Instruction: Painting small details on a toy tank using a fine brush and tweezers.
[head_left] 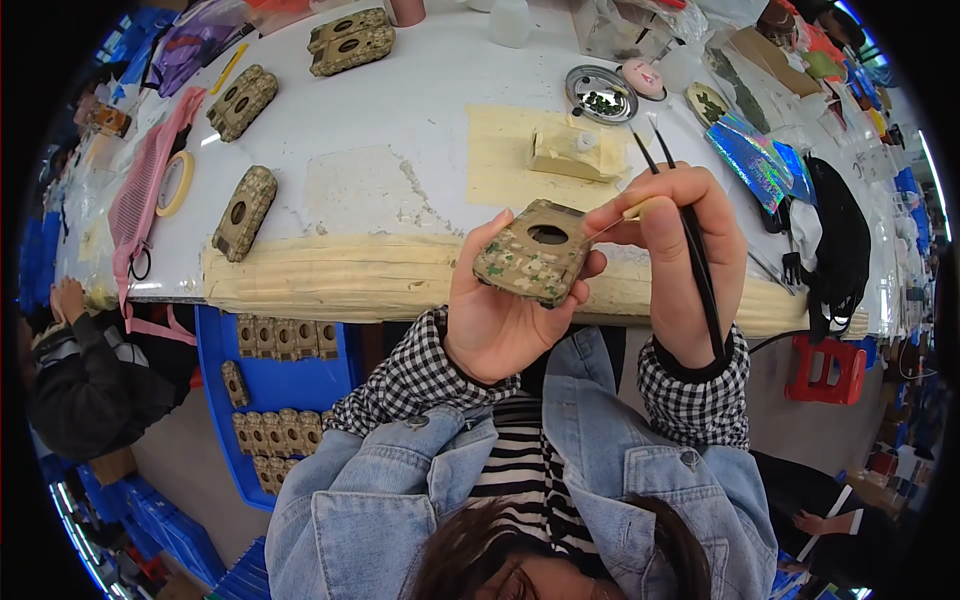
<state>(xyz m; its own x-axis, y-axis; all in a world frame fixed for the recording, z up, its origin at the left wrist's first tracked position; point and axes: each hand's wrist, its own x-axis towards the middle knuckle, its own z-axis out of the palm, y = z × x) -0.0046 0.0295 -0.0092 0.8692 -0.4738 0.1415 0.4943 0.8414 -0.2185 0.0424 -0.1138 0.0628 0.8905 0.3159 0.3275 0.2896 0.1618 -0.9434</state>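
My left hand (485, 325) is closed around a camouflage model tank hull (522, 266), tilted with its round dark opening facing up. My right hand (700, 225) pinches a thin needle-like tool (604, 230) with a pale, wood-coloured end between thumb and finger. The needle's point meets or nearly meets the hull beside the opening; contact is too small to tell. Black tweezers (698, 275) are also held in the right hand, their tips pointing up and away from the hull. Just beyond the hands, a block wrapped in yellowish tape (577, 153) sits on a taped patch.
More tank hulls (243, 212) stand at the left and back of the table (420, 130). A round metal dish (585, 82) holds small dark green pieces. A blue tray (225, 345) below the table carries several hulls. Holographic film (750, 155) lies right. Another person's hands (68, 300) show far left.
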